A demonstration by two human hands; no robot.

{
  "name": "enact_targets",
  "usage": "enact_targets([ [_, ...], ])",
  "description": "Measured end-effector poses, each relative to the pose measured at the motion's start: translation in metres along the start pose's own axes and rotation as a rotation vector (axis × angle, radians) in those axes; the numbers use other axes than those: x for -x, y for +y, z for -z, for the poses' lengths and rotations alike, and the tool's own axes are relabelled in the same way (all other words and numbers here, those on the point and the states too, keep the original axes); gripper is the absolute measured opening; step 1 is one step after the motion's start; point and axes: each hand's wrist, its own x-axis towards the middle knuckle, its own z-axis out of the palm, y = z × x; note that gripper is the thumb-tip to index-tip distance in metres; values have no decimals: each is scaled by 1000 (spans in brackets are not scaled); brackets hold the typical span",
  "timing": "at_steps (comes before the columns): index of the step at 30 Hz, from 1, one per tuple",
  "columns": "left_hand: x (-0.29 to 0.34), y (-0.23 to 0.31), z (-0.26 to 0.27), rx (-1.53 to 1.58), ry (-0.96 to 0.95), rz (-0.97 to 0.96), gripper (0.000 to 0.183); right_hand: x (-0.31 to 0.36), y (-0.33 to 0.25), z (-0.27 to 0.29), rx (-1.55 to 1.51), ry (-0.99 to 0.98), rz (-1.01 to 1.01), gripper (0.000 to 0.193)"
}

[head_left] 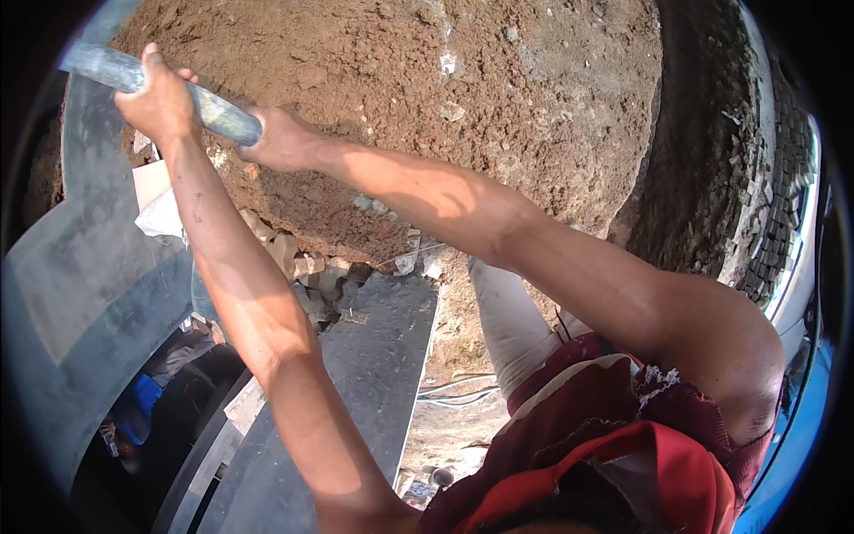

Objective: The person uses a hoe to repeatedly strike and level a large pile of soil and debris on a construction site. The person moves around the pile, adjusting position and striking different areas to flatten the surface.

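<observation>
A worn grey pipe [222, 116] slants across the upper left, its near end low on the right and its far end reaching the picture's dark rim. My left hand [165, 102] is closed around its middle, with the thumb lying along the top. At the near end my right hand [283, 140] is also closed on the pipe; its fingers are partly hidden. Both arms are stretched far out to the left. Brown soil [356, 80] lies beneath and beyond the hands. What the pipe's far end meets cannot be seen.
Broken stones [311, 267] lie between the soil and a grey slab [374, 356]. A grey wall [98, 258] curves along the left, above a dark gap holding a blue item [138, 408]. A white sheet [160, 214] hangs near my left forearm. Cables [458, 396] cross the ground.
</observation>
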Motion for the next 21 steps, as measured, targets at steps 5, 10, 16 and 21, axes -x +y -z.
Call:
enact_targets([
  [5,276,-173,-21,-132,-155,1248,54,214,174,51,118,-339,-851,37],
  [10,404,-199,-22,123,-20,1362,38,333,163,81,478,-177,-679,43],
  [16,481,-171,-99,407,-16,1417,27,451,105,214,377,-154,-763,37],
  [21,677,-65,-151,754,-268,1968,36,748,72,309,704,-41,-1117,51],
])
